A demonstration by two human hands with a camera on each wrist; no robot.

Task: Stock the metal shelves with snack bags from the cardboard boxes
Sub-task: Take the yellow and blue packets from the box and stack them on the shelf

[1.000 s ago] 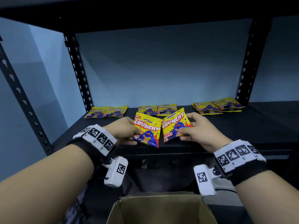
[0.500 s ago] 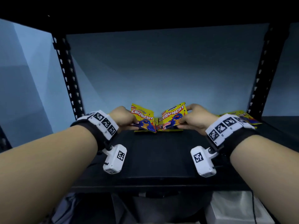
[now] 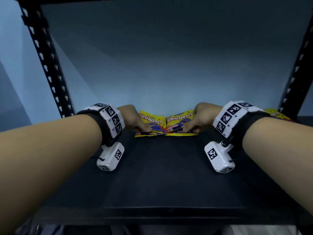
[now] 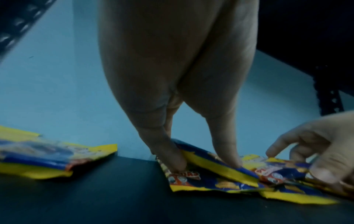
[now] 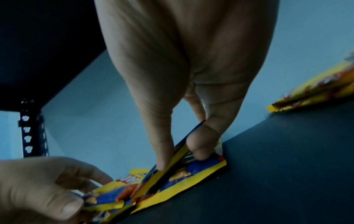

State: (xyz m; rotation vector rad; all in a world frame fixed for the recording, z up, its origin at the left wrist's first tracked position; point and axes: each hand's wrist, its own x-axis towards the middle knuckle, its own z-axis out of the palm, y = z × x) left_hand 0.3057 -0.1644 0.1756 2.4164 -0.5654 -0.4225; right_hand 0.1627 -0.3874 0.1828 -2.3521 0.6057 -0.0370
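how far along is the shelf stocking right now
Done: snack bags already lie at the back of the black shelf, a left pile and a right pile. In hand: the left hand and right hand each hold a Crunchy bag, left bag, right bag, setting them on the middle pile. Left: letting go; most of the shelf front is bare. No box is in view.

Head view looks forward and slightly down from above both forearms, into the black shelf [image 3: 169, 175] toward the blue back wall [image 3: 169, 65]. Left wrist view sits low and very close behind the left hand [image 4: 172, 75], facing along the fingers. Right wrist view mirrors that behind the right hand [image 5: 191, 68]. All three share the middle snack bags [image 3: 166, 123] at the shelf's rear.
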